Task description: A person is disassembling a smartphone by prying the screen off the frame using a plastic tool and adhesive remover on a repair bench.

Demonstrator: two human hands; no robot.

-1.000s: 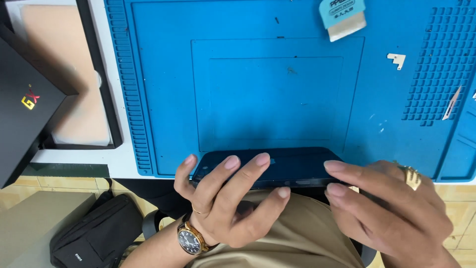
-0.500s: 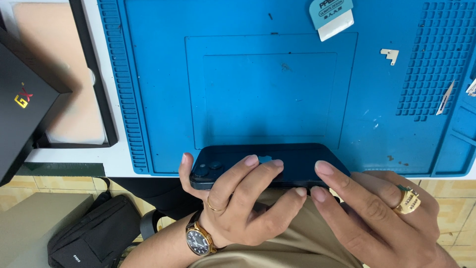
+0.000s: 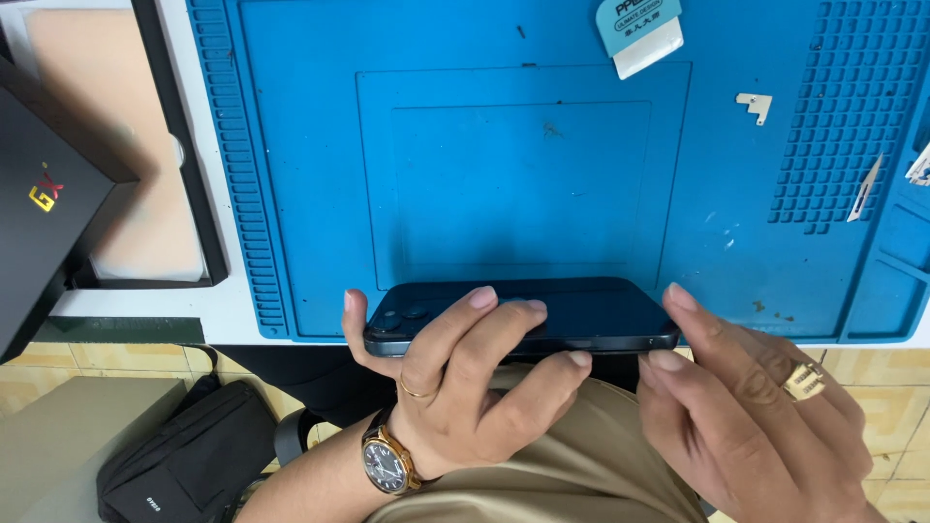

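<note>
A dark blue smartphone (image 3: 581, 312) is held on its side at the near edge of the blue work mat (image 3: 523, 165), its back with the camera lenses turned up. My left hand (image 3: 465, 378), with a gold watch and ring, grips it around the camera end and the middle. My right hand (image 3: 746, 407), wearing a gold ring, touches the phone's right end with the fingertips.
On the mat lie a light blue and white card-like tool (image 3: 639, 29) at the top, a small white bracket (image 3: 755, 104) and a thin blade (image 3: 865, 188) at the right. A black box (image 3: 48, 203) and tan pad sit left. A black bag (image 3: 184, 455) lies on the floor.
The phone and both hands have shifted a little to the right and away from me over the mat's near edge. The grip of my left hand is unchanged.
</note>
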